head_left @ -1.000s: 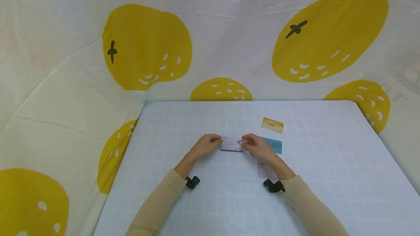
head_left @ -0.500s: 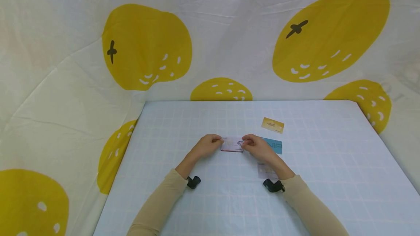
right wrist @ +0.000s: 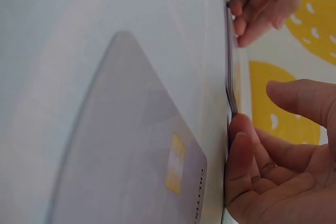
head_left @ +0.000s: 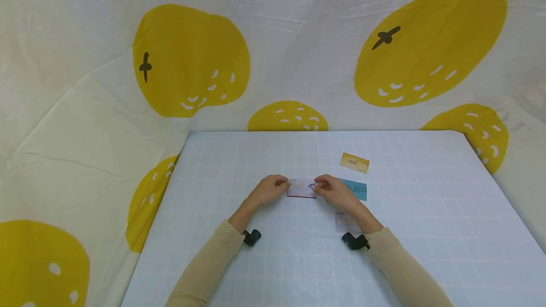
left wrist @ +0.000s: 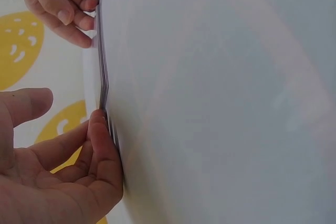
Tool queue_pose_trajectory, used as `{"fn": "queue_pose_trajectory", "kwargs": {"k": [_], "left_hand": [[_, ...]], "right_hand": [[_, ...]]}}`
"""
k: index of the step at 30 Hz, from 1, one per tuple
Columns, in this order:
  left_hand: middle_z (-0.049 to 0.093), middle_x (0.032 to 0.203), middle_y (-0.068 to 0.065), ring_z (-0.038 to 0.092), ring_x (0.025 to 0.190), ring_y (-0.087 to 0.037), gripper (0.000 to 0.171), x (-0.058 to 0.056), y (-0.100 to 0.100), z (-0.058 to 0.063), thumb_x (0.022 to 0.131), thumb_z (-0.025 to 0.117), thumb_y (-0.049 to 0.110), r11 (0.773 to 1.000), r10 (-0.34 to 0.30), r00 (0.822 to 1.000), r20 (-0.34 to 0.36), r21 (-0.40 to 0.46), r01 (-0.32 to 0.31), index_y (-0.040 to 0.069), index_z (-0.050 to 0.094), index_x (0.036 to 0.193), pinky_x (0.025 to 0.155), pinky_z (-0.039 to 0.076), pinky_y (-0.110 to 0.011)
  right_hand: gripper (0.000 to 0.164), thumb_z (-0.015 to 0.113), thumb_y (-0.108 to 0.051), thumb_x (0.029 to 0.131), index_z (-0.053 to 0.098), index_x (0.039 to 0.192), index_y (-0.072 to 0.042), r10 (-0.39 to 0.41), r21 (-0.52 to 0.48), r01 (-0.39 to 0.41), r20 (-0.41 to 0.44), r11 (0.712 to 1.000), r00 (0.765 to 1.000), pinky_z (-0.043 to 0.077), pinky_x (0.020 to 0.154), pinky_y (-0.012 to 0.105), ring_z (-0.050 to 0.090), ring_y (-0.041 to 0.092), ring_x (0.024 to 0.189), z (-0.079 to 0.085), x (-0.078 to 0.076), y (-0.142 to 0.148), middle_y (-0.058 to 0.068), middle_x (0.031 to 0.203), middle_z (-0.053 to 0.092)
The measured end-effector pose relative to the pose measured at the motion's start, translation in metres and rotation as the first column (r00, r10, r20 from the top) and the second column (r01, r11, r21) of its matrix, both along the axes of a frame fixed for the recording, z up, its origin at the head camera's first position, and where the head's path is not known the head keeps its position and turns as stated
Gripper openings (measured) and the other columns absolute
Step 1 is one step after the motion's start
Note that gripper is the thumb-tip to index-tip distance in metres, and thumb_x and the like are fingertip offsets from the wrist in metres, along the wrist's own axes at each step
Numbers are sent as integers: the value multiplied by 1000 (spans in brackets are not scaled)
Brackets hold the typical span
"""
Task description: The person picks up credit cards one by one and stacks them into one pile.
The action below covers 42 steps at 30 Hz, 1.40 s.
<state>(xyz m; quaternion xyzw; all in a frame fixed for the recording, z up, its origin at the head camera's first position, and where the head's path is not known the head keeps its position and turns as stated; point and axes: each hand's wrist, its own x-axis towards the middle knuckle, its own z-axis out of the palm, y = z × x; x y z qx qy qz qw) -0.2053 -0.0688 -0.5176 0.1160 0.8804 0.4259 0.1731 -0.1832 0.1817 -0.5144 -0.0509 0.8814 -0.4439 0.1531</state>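
A small stack of bank cards (head_left: 300, 188), its top card pale lilac, lies flat on the table between my hands. Several thin edges show in the stack (left wrist: 103, 51) in the left wrist view. My left hand (head_left: 268, 189) touches the stack's left end with its fingertips, the thumb held apart from it. At the right end, the fingertips of my right hand (head_left: 334, 191) rest against the stack in the same way. Part of a teal card (head_left: 357, 190) is hidden by the right hand. Below my right wrist lies a lilac card (head_left: 343, 221) with a gold chip.
A gold card (head_left: 355, 163) lies beyond the teal one. The table (head_left: 273, 269) has a pale blue checked cover. White cloth (head_left: 298, 60) with yellow fruit prints hangs behind and at the left.
Both hands stay at the ends of the stack almost without moving. The stack's lower edges look slightly more even than a second ago. The other cards lie still.
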Motion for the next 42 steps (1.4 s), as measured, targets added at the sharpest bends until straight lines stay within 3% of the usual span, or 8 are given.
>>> {"fn": "queue_pose_trajectory", "kwargs": {"k": [18,25,33,42], "left_hand": [[66,124,-8,60,117,-24,41,-1,4,2,101,58,33,1000,10,1000,3,1,-10,4,67,128,98,47,-43],[66,123,-10,60,116,-24,45,-7,11,9,100,59,35,1000,19,1000,-17,-6,-19,2,64,131,98,48,-42],[68,115,-5,63,107,-21,44,-24,36,18,99,61,36,1000,3,999,-50,-4,-3,5,64,130,91,51,-38],[67,112,0,62,103,-16,41,-45,83,21,99,64,30,999,-49,997,-62,-8,49,6,62,131,89,52,-33]], "right_hand": [[40,67,-24,97,60,131,-5,-14,-15,14,5,1000,1000,52,82,39,62,22,99,4,2,6,4,107,66],[41,65,-19,99,56,134,1,-2,-69,2,-2,998,1000,53,77,34,62,23,97,5,0,13,9,109,64],[41,64,-19,99,56,134,1,-29,-60,25,-60,998,998,53,76,35,65,26,95,11,-5,30,11,110,65],[44,61,-18,101,51,139,4,-111,-69,106,-76,992,991,54,80,35,63,30,102,13,-14,65,17,116,63]]}}
